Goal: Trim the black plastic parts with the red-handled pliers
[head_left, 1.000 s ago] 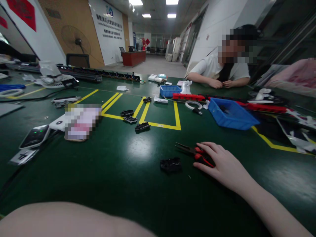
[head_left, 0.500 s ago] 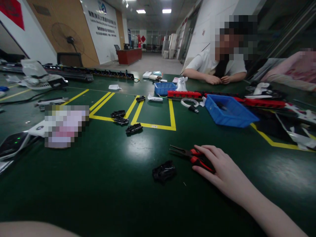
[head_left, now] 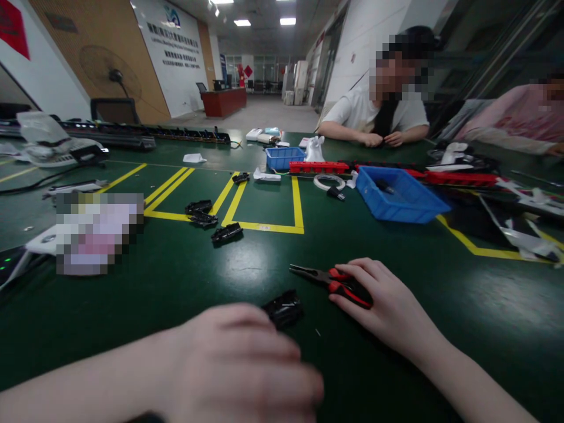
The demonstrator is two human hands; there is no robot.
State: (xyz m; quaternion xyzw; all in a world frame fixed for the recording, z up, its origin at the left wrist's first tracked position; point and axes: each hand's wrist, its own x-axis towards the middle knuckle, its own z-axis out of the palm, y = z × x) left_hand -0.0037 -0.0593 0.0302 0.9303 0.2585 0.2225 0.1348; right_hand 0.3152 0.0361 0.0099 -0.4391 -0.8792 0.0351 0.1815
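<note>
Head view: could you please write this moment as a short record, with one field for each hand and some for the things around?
Left hand: blurred, overlapping the nearest black part in view; contact cannot be told
Right hand: holds the pliers by the handles
Pliers tips: toward the person's left
Farther black parts: four, near yellow tape
Larger blue bin: beyond the right hand

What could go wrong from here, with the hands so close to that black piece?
The left hand partly hides the black piece from this view, so it might be nudged by accident. The pliers under the right hand might scratch it if swung carelessly. The thin sliver nearby could get brushed away.
</note>
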